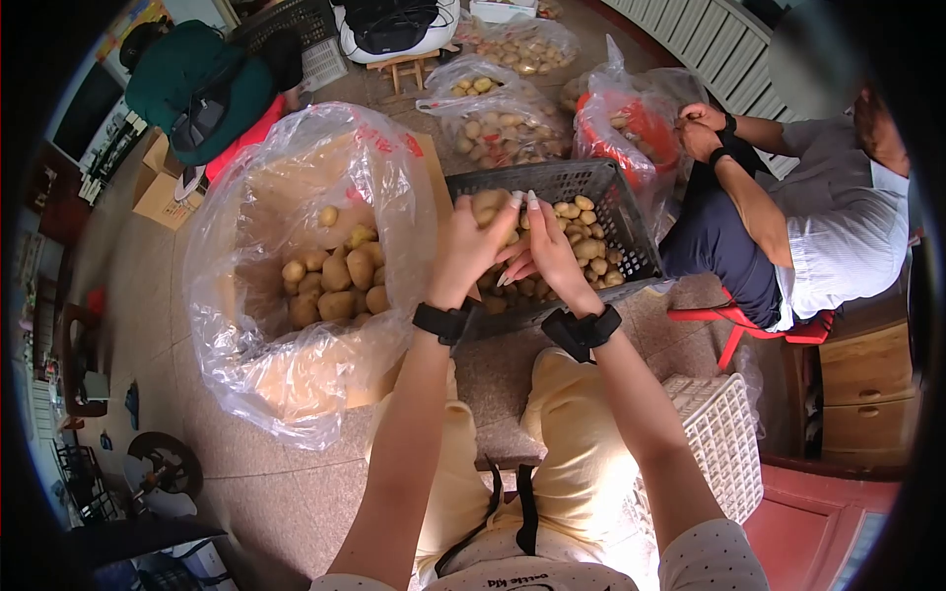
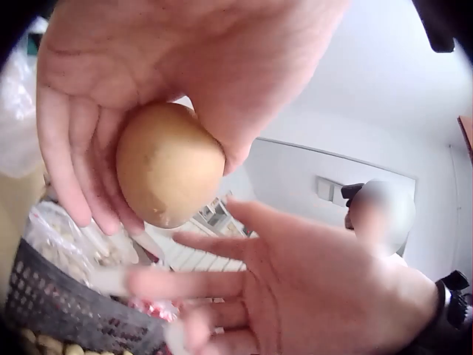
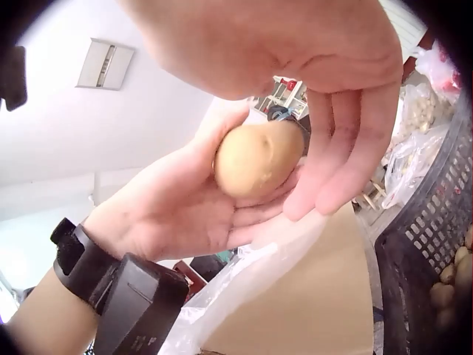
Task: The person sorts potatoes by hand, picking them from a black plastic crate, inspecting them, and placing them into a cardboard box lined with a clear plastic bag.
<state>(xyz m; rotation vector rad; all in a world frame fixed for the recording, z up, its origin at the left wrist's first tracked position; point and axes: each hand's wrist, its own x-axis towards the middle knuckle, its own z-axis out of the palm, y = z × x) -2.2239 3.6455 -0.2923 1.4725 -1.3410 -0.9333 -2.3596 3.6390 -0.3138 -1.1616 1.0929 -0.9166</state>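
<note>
A large smooth potato [image 2: 170, 164] sits in my left hand [image 1: 467, 248], gripped between the thumb and the fingers. In the head view this hand is over the near left part of a black plastic crate [image 1: 639, 219]. Facing it, my right hand [image 1: 554, 258] holds nothing; its fingers are extended and its fingertips come close to the left hand's. The right wrist view shows the potato [image 3: 259, 159] against the left palm, with the right hand's fingers [image 3: 332, 148] beside it. Many smaller potatoes [image 1: 589, 248] lie in the crate below.
Left of the crate stands a cardboard box [image 1: 394, 394] lined with clear plastic [image 1: 222, 295], large potatoes [image 1: 337, 274] inside. Bags of potatoes [image 1: 507, 133] lie beyond. A seated person [image 1: 838, 217] is at the right, near a red-trimmed bag [image 1: 631, 123]. A white basket [image 1: 714, 433] stands by my right leg.
</note>
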